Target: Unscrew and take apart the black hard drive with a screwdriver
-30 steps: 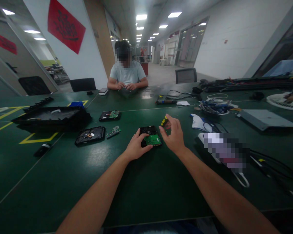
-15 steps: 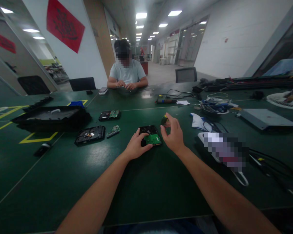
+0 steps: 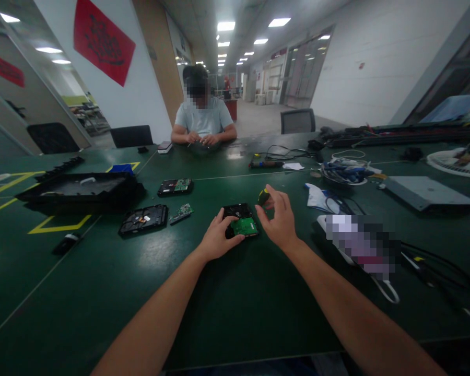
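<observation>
1. Green counter (image 3: 250, 313) before me, its left part marked with yellow lines (image 3: 58, 230).
2. White pillar (image 3: 147, 99) on my left, bearing a red sheet (image 3: 104, 44) with dark characters; tan panel (image 3: 156, 42) adjoining.
3. Two dark chairs (image 3: 131, 136) beyond the counter, left; one mesh-backed chair (image 3: 297, 121), right of centre.
4. Pale floor (image 3: 254, 117), visible past the counter's far edge.
5. Ceiling lights (image 3: 279, 22), rectangular and lit, in rows leading away from me.
6. White wall (image 3: 368, 57) on my right, glazed panels (image 3: 303, 70) farther back.

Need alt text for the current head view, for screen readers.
A bare left hand rests on a black rectangular drive with a green circuit board, on a glossy dark green table; beside it, the bare right hand pinches a small yellow-and-black tool. Across the table is a person in a pale short-sleeved shirt.
</observation>
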`<action>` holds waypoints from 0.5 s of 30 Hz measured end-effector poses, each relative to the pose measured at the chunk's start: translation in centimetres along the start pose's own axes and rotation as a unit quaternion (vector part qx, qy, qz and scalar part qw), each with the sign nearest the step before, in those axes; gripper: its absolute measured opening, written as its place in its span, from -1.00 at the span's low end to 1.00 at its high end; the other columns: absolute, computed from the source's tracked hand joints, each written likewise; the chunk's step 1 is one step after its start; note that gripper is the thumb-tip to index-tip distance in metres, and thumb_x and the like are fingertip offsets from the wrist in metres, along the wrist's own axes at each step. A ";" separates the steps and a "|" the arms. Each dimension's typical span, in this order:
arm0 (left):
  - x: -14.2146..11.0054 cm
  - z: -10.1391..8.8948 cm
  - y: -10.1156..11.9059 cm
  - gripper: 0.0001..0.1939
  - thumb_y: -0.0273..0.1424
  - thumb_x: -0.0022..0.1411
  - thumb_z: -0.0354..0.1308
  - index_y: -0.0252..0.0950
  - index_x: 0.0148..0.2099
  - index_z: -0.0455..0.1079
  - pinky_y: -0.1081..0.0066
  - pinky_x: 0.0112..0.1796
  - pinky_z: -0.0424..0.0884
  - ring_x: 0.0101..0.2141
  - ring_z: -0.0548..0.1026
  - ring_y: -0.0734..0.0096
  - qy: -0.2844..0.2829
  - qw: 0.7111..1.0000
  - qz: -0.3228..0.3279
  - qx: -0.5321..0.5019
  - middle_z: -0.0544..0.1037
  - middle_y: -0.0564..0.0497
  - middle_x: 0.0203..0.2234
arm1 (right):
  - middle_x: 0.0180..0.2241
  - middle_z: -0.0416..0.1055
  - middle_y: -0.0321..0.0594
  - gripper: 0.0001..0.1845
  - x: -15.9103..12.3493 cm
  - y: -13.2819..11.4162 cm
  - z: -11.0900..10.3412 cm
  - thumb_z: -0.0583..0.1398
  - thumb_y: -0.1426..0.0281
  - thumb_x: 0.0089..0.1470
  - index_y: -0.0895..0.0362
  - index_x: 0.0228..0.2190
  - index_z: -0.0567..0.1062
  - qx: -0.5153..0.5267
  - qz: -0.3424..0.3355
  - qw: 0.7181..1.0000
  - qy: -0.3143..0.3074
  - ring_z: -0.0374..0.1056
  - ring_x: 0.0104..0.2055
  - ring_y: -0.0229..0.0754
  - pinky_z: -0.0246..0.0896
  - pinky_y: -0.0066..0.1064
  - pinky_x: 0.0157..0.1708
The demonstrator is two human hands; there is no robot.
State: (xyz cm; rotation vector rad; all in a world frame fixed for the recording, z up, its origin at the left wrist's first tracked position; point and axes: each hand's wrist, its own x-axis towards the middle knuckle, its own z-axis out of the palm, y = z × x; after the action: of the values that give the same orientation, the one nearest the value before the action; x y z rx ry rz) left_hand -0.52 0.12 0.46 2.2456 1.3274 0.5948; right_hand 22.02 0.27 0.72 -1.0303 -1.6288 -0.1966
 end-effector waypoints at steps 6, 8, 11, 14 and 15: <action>0.0 -0.1 0.0 -0.39 -0.13 0.26 0.35 -0.18 0.29 0.38 -0.13 0.37 0.12 0.51 -0.08 -0.08 -0.002 1.000 -0.006 -0.010 0.15 -0.27 0.47 | 0.06 0.36 0.02 -0.33 -0.1 -0.2 0.0 0.14 0.40 0.32 0.01 0.39 0.14 -0.017 0.016 1.000 -0.005 0.45 -0.10 -0.04 0.60 -0.08 -0.14; 0.0 -0.1 -0.2 -0.39 -0.12 0.25 0.36 -0.16 0.28 0.38 -0.15 0.37 0.11 0.50 -0.07 -0.10 0.000 1.000 -0.005 -0.017 0.15 -0.24 0.47 | 0.03 0.36 0.00 -0.35 -0.1 -0.2 0.0 0.18 0.37 0.32 0.01 0.37 0.18 -0.012 0.020 1.000 -0.003 0.45 -0.12 -0.06 0.61 -0.12 -0.20; 0.0 0.0 -0.3 -0.39 -0.13 0.25 0.36 -0.17 0.28 0.38 -0.12 0.37 0.11 0.50 -0.08 -0.09 0.003 1.000 -0.002 -0.018 0.15 -0.25 0.47 | 0.05 0.36 0.00 -0.35 -0.2 -0.1 0.0 0.19 0.36 0.32 0.02 0.37 0.19 -0.005 0.011 1.000 -0.002 0.46 -0.13 -0.06 0.61 -0.14 -0.21; 0.0 -0.1 -0.2 -0.39 -0.15 0.25 0.36 -0.20 0.28 0.38 -0.09 0.38 0.11 0.51 -0.09 -0.09 0.000 1.000 -0.006 -0.014 0.13 -0.29 0.48 | 0.07 0.38 0.02 -0.34 -0.1 -0.2 0.0 0.15 0.39 0.33 0.03 0.40 0.16 -0.002 0.006 1.000 0.000 0.47 -0.11 -0.05 0.60 -0.10 -0.12; 0.0 -0.1 -0.2 -0.39 -0.14 0.25 0.36 -0.21 0.28 0.39 -0.08 0.38 0.11 0.50 -0.09 -0.09 0.000 1.000 -0.007 -0.013 0.12 -0.30 0.48 | 0.07 0.39 0.01 -0.34 -0.1 -0.2 0.0 0.14 0.40 0.34 0.02 0.40 0.15 -0.002 0.007 1.000 0.001 0.48 -0.11 -0.05 0.59 -0.09 -0.10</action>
State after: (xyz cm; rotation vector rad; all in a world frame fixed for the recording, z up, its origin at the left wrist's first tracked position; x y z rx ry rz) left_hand -0.70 0.18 0.42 2.2128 1.3268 0.6031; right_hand 21.84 0.09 0.68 -1.0446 -1.6193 -0.1922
